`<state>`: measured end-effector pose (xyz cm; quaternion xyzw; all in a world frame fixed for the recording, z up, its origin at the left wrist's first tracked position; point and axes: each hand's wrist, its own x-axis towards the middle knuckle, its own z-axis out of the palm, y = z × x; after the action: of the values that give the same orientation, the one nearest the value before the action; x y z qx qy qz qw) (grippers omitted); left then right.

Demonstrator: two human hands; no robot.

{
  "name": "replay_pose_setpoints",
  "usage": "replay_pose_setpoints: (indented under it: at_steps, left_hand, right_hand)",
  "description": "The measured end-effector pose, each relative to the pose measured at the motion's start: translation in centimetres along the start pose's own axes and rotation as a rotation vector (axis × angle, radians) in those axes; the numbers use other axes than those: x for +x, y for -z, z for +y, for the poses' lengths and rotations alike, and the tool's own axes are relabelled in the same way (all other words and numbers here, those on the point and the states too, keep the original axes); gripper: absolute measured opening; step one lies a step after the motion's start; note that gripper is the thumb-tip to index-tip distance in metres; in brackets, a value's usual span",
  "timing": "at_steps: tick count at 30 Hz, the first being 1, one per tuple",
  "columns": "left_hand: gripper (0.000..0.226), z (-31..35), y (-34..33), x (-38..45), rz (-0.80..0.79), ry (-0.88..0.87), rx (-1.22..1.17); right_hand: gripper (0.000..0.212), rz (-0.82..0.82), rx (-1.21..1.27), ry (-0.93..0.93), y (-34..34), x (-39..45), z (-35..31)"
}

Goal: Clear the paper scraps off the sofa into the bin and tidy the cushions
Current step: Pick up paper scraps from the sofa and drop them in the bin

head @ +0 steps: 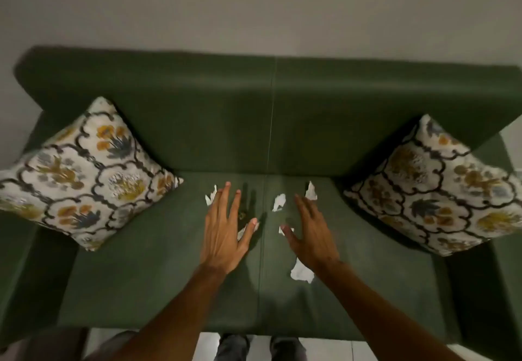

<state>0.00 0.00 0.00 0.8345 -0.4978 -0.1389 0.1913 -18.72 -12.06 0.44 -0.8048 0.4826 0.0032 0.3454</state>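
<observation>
Green fabric sofa (pixel 169 290) lies below me, with 2 floral patterned cushions: the left cushion (pixel 84 174) and the right cushion (pixel 435 188) each lean in a corner against an armrest. My left hand (pixel 226 230) and right hand (pixel 310 233) spread flat over the seat, fingers splayed wide, gripping nothing. Torn white paper scraps (pixel 301 271) lie scattered on the seat around and partly under my hands, the biggest beside my right wrist.
</observation>
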Motion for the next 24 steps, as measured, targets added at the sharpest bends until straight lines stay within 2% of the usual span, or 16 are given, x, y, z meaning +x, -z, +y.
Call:
replay_pose_setpoints:
  at_steps: [4, 8, 10, 13, 14, 16, 19, 22, 24]
  left_hand:
    - [0.061, -2.3, -7.7, -2.4, -0.102, 0.069, 0.037]
    - [0.050, -3.8, -13.2, -3.1, -0.170, 0.008, 0.053]
    - [0.057, -4.6, -15.0, -3.1, -0.198, 0.051, 0.100]
    - [0.064, -5.5, -16.8, -3.7, -0.198, 0.145, 0.094]
    - [0.063, -5.8, -17.2, -3.8, -0.193, 0.150, 0.071]
    - [0.056, -6.3, -17.6, -3.9, -0.182, 0.145, 0.001]
    - [0.033, -7.0, -17.5, -3.3, -0.182, 0.155, -0.085]
    - [0.019, -7.6, -16.9, -3.1, -0.187, 0.198, -0.123]
    - [0.017, -7.6, -15.9, -3.8, -0.163, 0.218, -0.130]
  right_hand:
    - [0.070, -0.231, -0.068, -0.039, -6.3, 1.7, 3.7]
    - [0.062, -0.240, -0.109, -0.030, -11.0, 3.6, 6.4]
    - [0.063, -0.247, -0.179, -0.008, -12.7, 4.3, 7.7]
    - [0.073, -0.211, -0.217, 0.006, -14.4, 4.5, 9.3]
    - [0.071, -0.182, -0.193, -0.013, -14.7, 4.7, 9.8]
    - [0.051, -0.114, -0.108, -0.079, -14.8, 5.2, 10.7]
    - [0.023, -0.089, 0.012, -0.148, -14.0, 5.6, 11.6]
    - [0.021, -0.020, 0.152, -0.143, -13.0, 4.4, 11.8]
    - [0.021, 0.042, 0.227, -0.153, -12.2, 2.5, 11.2]
